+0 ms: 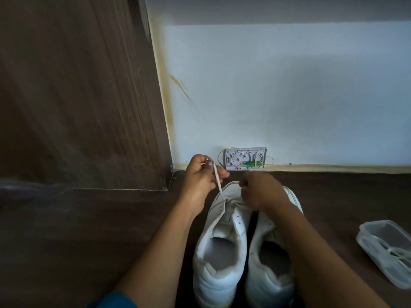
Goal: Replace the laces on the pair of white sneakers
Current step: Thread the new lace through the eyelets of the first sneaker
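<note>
Two white sneakers stand side by side on the dark floor, heels towards me: the left sneaker [220, 247] and the right sneaker [270, 258]. My left hand [200, 176] pinches a white lace [218, 180] and holds it taut, up and away from the left sneaker's eyelets near the toe. My right hand [260, 190] lies curled over the toe end of the left sneaker, fingers closed at the lace area; what it holds is hidden. My right forearm crosses over the right sneaker.
A clear plastic box [387, 252] with white laces inside lies on the floor at the right. A wall [289, 96] with an open cable outlet [245, 157] stands just beyond the shoes. A dark wooden panel [77, 96] fills the left.
</note>
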